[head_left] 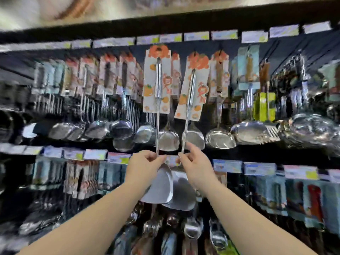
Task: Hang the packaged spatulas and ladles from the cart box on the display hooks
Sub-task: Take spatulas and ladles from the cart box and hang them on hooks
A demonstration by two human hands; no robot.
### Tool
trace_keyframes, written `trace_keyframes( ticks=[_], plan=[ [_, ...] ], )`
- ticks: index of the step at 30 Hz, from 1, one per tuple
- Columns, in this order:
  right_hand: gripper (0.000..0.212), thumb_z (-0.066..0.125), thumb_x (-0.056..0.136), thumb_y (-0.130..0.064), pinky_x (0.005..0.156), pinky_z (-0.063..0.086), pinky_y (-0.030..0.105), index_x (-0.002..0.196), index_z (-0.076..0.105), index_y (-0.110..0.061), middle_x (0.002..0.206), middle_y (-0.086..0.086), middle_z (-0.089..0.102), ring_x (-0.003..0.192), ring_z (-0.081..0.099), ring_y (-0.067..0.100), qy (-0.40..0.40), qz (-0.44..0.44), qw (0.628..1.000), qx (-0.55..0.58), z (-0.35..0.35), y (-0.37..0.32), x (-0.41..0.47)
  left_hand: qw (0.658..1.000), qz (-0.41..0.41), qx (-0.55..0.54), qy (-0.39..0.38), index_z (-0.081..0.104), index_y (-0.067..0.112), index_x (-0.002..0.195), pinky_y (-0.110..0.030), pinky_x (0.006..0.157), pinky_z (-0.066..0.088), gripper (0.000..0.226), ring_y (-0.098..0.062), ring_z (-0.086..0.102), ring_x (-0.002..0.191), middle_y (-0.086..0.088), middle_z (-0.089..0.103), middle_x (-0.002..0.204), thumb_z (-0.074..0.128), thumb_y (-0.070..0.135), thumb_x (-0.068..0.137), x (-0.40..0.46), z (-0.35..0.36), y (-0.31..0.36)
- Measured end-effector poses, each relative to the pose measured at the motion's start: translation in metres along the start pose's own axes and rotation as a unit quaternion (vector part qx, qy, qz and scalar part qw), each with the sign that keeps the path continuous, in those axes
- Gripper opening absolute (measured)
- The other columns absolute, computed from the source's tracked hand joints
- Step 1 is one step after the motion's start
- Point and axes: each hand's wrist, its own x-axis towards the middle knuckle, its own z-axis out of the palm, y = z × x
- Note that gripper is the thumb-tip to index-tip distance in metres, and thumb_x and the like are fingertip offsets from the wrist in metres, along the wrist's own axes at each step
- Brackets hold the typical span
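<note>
Spatulas: one in each hand, raised to upper hook row. Left hand pinches left spatula low on its shaft; right hand pinches right spatula likewise. Low hold likely keeps card holes free for hooks; hooks themselves blurred.

A dark display wall fills the view, blurred throughout. Packaged spatulas and ladles hang crowded along its upper row, more packaged utensils hang along the lower row, and price tags line the rails above each.
</note>
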Motion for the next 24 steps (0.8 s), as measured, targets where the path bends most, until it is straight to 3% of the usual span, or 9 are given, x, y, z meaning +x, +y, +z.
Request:
trace_keyframes(
  ticks=[3,6,12,15,19,24],
  plan=[
    [0.049,0.051,0.098,-0.017,0.063,0.043,0.005,0.145,0.038,-0.023,0.086,0.003,0.066,0.073,0.058,0.005,-0.020,-0.023,0.999,0.019,0.024,-0.011,0.029,0.999,0.010,0.009,0.050,0.063,0.016,0.077,-0.012,0.053,0.035,0.020,-0.004,0.054,0.067,0.004,0.062,0.073,0.075,0.032,0.078,0.023,-0.017,-0.007],
    [0.051,0.053,0.097,-0.021,0.073,0.044,0.014,0.145,0.038,-0.023,0.090,0.001,0.071,0.082,0.063,0.011,-0.023,-0.054,0.998,0.023,0.039,-0.014,0.058,0.996,0.016,0.039,0.079,0.061,0.020,0.079,-0.023,0.058,0.039,0.019,-0.011,0.056,0.072,-0.001,0.063,0.076,0.073,0.035,0.079,0.045,-0.031,-0.014],
    [0.049,0.052,0.098,-0.025,0.066,0.041,0.017,0.144,0.037,-0.028,0.089,-0.003,0.067,0.076,0.057,0.005,-0.035,-0.065,0.997,0.034,0.044,-0.007,0.112,0.991,0.035,0.025,0.126,0.061,0.015,0.074,-0.030,0.059,0.039,0.023,-0.022,0.057,0.068,-0.008,0.063,0.067,0.068,0.034,0.083,0.107,-0.030,-0.024],
    [0.050,0.052,0.098,-0.026,0.073,0.045,0.024,0.145,0.036,-0.028,0.090,0.001,0.070,0.079,0.059,0.008,-0.041,-0.065,0.997,0.004,0.044,0.003,0.136,0.990,0.039,0.000,0.133,0.061,0.020,0.080,-0.030,0.061,0.041,0.017,-0.020,0.058,0.074,-0.003,0.063,0.072,0.066,0.035,0.085,0.127,-0.025,-0.027],
    [0.045,0.051,0.098,-0.020,0.070,0.047,0.019,0.142,0.041,-0.028,0.083,0.000,0.070,0.078,0.061,0.011,-0.052,-0.063,0.996,0.023,0.049,0.014,0.155,0.990,0.050,-0.017,0.133,0.060,0.022,0.080,-0.034,0.065,0.043,0.014,-0.022,0.055,0.069,-0.005,0.060,0.071,0.065,0.034,0.086,0.150,-0.020,-0.037],
    [0.047,0.049,0.100,-0.019,0.056,0.044,0.009,0.144,0.036,-0.026,0.085,-0.002,0.069,0.082,0.062,0.015,-0.047,-0.053,0.997,0.031,0.056,0.021,0.173,0.989,0.065,-0.034,0.127,0.059,0.016,0.078,-0.031,0.057,0.036,0.017,-0.018,0.048,0.061,-0.002,0.051,0.060,0.065,0.029,0.087,0.177,-0.011,-0.048]
  ],
)
